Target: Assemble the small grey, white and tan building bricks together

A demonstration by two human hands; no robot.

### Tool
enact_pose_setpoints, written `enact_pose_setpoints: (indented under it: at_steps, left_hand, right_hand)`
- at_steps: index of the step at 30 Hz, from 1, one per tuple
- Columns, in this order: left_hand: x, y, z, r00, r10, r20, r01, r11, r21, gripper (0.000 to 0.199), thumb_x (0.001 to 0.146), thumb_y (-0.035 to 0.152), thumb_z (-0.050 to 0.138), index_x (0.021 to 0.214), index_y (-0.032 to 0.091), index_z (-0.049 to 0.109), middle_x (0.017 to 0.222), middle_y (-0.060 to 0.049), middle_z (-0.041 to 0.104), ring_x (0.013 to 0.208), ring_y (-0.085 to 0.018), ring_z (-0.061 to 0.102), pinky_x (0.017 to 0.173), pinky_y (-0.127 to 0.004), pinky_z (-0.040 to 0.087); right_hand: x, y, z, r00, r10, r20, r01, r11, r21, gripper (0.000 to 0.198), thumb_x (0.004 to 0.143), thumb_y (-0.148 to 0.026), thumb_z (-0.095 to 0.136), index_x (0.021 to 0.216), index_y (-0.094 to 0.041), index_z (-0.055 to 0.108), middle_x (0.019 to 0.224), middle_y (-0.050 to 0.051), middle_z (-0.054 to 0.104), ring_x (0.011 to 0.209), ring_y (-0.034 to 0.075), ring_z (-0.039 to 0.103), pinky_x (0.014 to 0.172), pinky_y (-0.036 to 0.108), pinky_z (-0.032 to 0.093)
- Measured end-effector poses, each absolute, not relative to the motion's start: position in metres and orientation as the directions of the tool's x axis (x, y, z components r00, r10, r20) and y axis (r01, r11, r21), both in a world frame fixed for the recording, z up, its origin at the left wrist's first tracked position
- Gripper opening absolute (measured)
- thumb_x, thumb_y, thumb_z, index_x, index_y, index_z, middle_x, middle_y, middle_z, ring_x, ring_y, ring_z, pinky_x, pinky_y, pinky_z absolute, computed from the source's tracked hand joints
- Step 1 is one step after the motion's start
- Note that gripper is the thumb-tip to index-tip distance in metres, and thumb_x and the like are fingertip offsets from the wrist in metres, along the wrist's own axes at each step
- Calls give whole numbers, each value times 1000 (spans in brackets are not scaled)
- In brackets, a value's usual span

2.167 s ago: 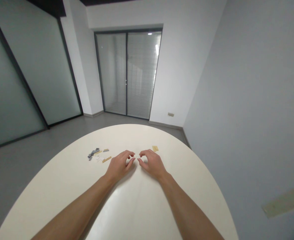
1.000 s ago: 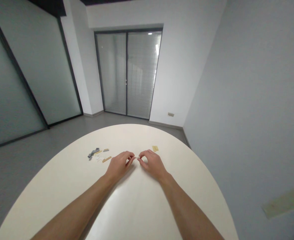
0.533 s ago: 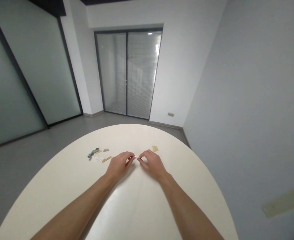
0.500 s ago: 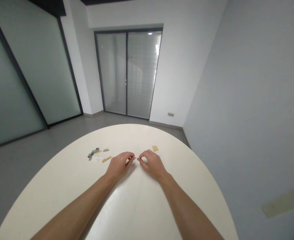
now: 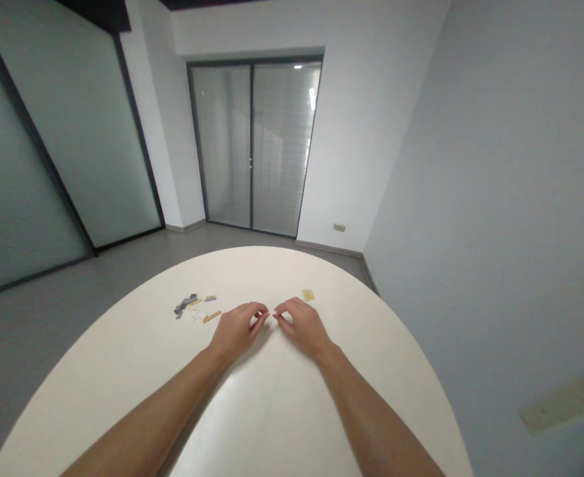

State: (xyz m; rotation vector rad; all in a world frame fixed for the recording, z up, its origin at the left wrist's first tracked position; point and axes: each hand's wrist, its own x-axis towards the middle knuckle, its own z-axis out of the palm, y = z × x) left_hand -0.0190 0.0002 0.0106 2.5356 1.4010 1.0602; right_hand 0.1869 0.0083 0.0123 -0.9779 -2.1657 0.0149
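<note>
My left hand (image 5: 239,326) and my right hand (image 5: 302,326) meet over the middle of the table, fingertips almost touching. Both are closed in a pinch between thumb and forefinger. A tiny white piece (image 5: 275,313) shows at the right fingertips, mostly covered by them. Whether anything sits in the left pinch is too small to tell. Beside the left hand lies a tan strip (image 5: 212,317), with small white pieces (image 5: 198,317) and a pile of grey pieces (image 5: 186,304) further left. Two yellowish flat pieces (image 5: 308,294) lie beyond the right hand.
A round white table (image 5: 252,411) carries everything. One separate grey piece (image 5: 211,299) lies behind the tan strip. Past the far edge are a grey floor (image 5: 137,255) and a glass door with blinds (image 5: 282,152). A grey wall (image 5: 495,199) runs along the right.
A small gap has appeared between the fingertips of the two hands, where the white piece bridged them before. The arms and the pieces on the table have not visibly moved.
</note>
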Motion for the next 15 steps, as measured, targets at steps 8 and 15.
enact_pose_setpoints:
  at_steps: [8, 15]
  left_hand:
    - [-19, 0, 11, 358, 761, 540, 719, -594, 361, 19, 97, 34, 47, 98, 24, 64, 91, -1, 72, 79, -16, 68, 69, -27, 49]
    - [-19, -1, 11, 361, 751, 552, 715, -604, 353, 17, 96, 32, 48, 98, 24, 63, 92, -1, 72, 82, -16, 68, 70, -27, 49]
  right_hand:
    - [187, 8, 12, -431, 646, 631, 627, 717, -305, 9, 89, -13, 63, 91, -22, 62, 93, 4, 71, 92, 20, 65, 82, 32, 50]
    - [188, 8, 12, -451, 632, 630, 611, 733, -297, 13, 87, -10, 64, 89, -23, 62, 94, 4, 72, 94, 20, 65, 84, 32, 51]
